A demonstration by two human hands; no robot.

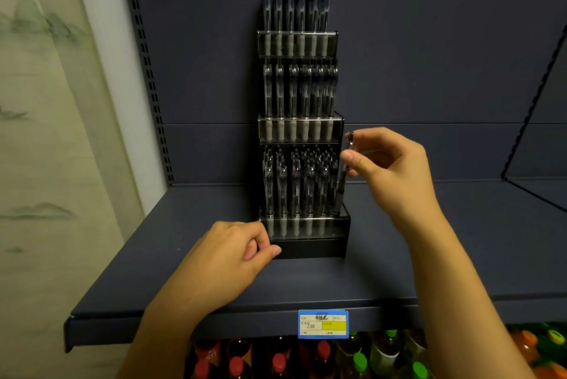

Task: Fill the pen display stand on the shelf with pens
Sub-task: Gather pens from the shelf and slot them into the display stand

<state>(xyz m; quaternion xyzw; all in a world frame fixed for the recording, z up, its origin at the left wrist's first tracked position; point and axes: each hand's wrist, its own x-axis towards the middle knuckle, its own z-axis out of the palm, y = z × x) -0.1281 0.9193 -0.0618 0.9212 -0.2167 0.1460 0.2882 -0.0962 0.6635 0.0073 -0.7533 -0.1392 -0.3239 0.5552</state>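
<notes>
The three-tier pen display stand on the shelf looks nearly full. The right hand pinches one pen, lowering it toward the near tier's right end; the left hand, loosely curled and empty, steadies the base.

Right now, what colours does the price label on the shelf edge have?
Blue border with white and yellow fields, price label, head view.

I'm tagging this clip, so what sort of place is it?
Probably a small shop: a price label on the shelf edge, bottled drinks below, and a pen display stand.
</notes>
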